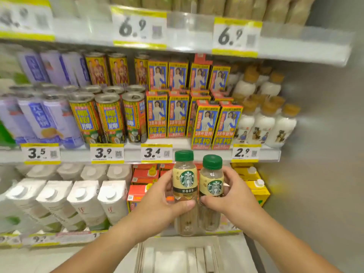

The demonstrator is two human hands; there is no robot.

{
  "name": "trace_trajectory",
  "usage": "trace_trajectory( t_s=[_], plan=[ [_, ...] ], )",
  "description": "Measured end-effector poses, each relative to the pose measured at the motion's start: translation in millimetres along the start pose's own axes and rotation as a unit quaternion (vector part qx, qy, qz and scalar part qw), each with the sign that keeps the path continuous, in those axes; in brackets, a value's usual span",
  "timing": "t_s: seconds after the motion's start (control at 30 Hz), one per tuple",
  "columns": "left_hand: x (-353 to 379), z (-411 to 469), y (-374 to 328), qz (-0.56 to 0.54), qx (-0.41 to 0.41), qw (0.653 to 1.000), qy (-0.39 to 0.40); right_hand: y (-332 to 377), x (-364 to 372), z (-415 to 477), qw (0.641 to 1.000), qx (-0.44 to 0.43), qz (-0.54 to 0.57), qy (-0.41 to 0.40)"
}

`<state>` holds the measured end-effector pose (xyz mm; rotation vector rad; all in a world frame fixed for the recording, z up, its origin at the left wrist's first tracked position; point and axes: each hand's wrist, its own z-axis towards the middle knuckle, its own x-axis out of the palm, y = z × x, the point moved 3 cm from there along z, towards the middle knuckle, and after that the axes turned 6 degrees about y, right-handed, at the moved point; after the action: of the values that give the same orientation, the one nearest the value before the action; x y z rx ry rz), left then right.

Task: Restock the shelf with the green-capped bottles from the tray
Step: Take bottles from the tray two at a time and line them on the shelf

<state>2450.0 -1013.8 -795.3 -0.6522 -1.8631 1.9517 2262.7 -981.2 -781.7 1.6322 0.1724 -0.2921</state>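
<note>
Each hand's grip wraps one upright green-capped bottle (184, 186), side by side.

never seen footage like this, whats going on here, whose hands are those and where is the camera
There is no machine here. The one picture comes from a camera worn on a person's head, looking forward and down, so the two arms are the wearer's own. The left hand holds one green-capped bottle and the right hand holds another bottle, side by side in front of store shelves. The shelf behind carries cans, drink boxes and price tags. A pale tray sits below the arms.
</note>
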Motion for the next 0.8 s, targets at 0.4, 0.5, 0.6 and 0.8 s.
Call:
trace_trajectory(
  t_s=[0.4, 0.5, 0.6, 0.8],
  plan=[
    [-1, 57, -278, 0.064, 0.179, 0.982, -0.010, 248, -148, 2, 0.970, -0.192, -0.041, -0.146],
    [16, 82, -336, 0.104, 0.238, 0.965, -0.036, 290, -192, 13, 0.956, -0.226, -0.050, -0.182],
    [34, 113, -374, 0.115, 0.263, 0.956, -0.064, 316, -226, 32, 0.949, -0.234, -0.053, -0.206],
    [68, 174, -391, 0.151, 0.253, 0.949, -0.107, 329, -260, 70, 0.947, -0.225, -0.034, -0.226]
  ],
)
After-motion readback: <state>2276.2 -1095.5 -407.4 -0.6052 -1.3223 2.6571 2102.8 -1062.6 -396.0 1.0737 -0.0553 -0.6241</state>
